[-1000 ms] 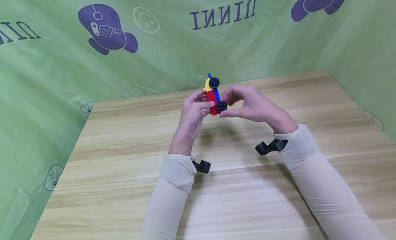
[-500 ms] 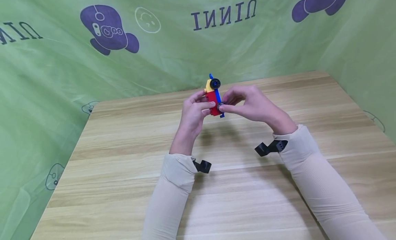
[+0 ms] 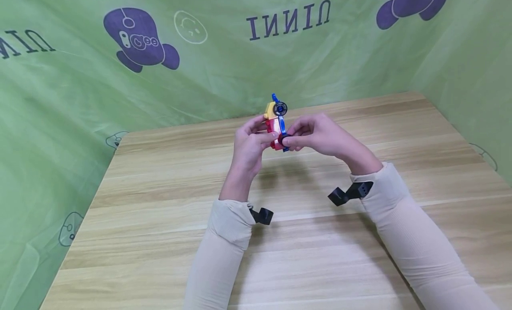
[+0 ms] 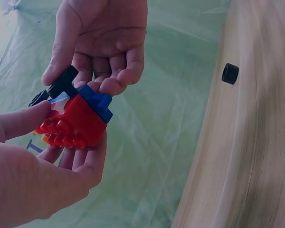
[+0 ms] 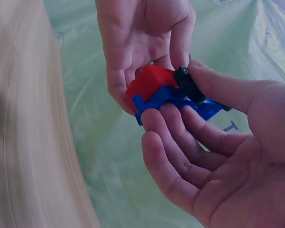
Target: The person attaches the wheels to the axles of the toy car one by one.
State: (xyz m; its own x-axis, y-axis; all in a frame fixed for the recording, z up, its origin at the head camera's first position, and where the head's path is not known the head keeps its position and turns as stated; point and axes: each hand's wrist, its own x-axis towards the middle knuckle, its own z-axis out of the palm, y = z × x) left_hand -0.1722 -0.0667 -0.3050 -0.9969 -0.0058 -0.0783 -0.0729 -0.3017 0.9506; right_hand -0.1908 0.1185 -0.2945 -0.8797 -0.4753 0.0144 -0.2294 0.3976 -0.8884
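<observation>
A small toy brick car [image 3: 274, 125] is held up above the table in both hands. Its body is red, one end yellow, the base blue, and the wheels black. My left hand [image 3: 249, 145] grips the red body, thumb on one side and fingers on the other. The studs point toward the left palm. My right hand [image 3: 320, 139] pinches the car at its lower wheel [image 5: 190, 85]. In the right wrist view the thumb lies on that wheel, with fingertips against the blue base [image 5: 156, 99]. The upper wheel [image 3: 280, 108] is untouched.
A wooden table [image 3: 168, 239] lies below the hands. Behind it hangs a green printed curtain [image 3: 224, 79]. The left wrist view also shows a short black cylinder [image 4: 230, 73] against the wood. Black wrist cameras sit on both sleeves.
My right thumb has moved onto the lower wheel and the fingertips have come in to the base. The car has turned slightly; my left hand keeps its grip.
</observation>
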